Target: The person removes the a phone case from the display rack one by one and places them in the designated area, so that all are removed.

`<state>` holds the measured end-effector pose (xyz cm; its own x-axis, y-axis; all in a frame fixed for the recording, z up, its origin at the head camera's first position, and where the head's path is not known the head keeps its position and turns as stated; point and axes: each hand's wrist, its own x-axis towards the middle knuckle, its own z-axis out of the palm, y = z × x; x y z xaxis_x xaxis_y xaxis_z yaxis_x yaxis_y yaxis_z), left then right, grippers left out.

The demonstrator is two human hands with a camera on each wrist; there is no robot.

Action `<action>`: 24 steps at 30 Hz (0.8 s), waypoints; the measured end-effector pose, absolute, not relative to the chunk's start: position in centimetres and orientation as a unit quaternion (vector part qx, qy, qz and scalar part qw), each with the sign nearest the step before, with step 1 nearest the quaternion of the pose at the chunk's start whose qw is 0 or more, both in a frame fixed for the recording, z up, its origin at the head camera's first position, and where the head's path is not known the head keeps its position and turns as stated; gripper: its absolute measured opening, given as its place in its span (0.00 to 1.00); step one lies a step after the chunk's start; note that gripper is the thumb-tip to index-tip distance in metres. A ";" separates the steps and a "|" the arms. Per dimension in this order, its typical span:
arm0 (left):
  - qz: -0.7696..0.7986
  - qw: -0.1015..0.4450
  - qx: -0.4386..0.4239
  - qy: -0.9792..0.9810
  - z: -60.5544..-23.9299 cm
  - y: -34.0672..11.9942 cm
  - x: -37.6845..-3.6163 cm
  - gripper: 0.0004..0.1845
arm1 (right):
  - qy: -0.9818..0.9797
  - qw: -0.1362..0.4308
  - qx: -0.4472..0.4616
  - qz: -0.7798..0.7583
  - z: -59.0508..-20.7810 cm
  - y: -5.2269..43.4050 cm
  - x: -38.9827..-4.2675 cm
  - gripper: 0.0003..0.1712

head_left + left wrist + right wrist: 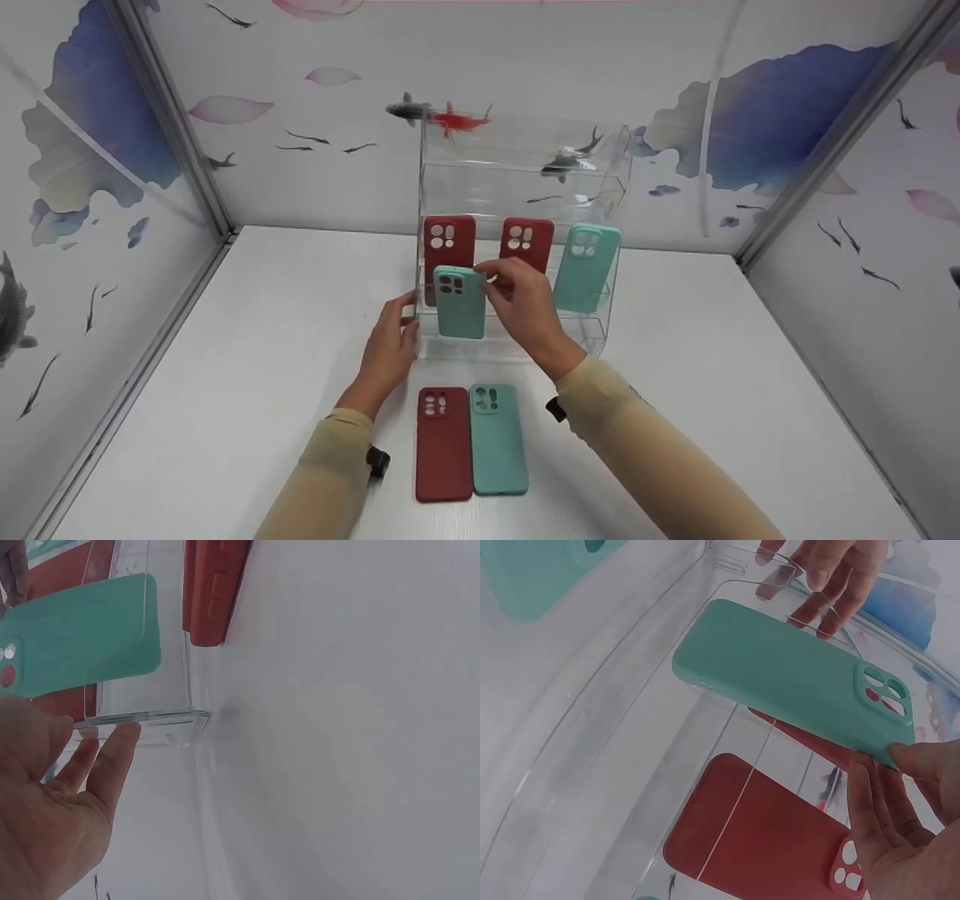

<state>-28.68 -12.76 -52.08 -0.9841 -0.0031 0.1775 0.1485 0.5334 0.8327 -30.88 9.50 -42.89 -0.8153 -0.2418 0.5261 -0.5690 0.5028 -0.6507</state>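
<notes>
My right hand [521, 300] pinches the upper right corner of a teal phone case [461, 307], with the thumb on one face and fingers on the other in the right wrist view. That case stands upright at the left front of a clear acrylic display rack [517, 349], overlapping a red phone case [450, 240] behind it. My left hand [388, 341] touches the rack's left side panel with its fingertips, the fingers fairly straight in the left wrist view. On the same tier stand another red case [527, 244], partly hidden by my right hand, and a teal case [587, 270].
A red case [444, 450] and a teal case [499, 442] lie side by side on the white table [300, 300] in front of the rack. The rack's upper tiers rise toward the patterned back wall [525, 45]. Side walls stand left and right.
</notes>
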 end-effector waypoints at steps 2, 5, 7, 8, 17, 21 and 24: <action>-0.480 0.077 -0.042 -0.873 -52.1 -12.8 -28.6 0.26 | -0.844 0.188 0.240 0.442 -42.6 9.7 -30.8 0.14; -0.479 0.078 -0.041 -0.873 -52.1 -12.9 -28.5 0.26 | -0.841 0.186 0.238 0.449 -42.3 9.9 -30.6 0.14; -0.479 0.080 -0.042 -0.873 -52.1 -12.9 -28.5 0.26 | -0.839 0.184 0.238 0.453 -42.1 10.0 -30.5 0.14; -0.478 0.081 -0.041 -0.874 -52.1 -12.9 -28.5 0.26 | -0.838 0.184 0.239 0.456 -42.0 10.1 -30.5 0.14; -0.478 0.085 -0.046 -0.873 -52.3 -12.7 -28.5 0.26 | -0.832 0.207 0.244 0.453 -41.4 12.1 -30.2 0.14; -0.477 0.096 -0.057 -0.872 -52.3 -12.8 -28.5 0.26 | -0.839 0.206 0.233 0.446 -41.1 13.2 -29.9 0.14; -0.476 0.105 -0.065 -0.870 -52.4 -12.9 -28.6 0.26 | -0.851 0.197 0.221 0.434 -41.1 13.8 -29.8 0.14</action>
<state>-28.56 -12.92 -52.39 -0.9694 0.0137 0.2451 0.2138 0.5374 0.8158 -29.75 13.85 -41.15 -0.8249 -0.2056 0.5265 -0.5469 0.5259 -0.6515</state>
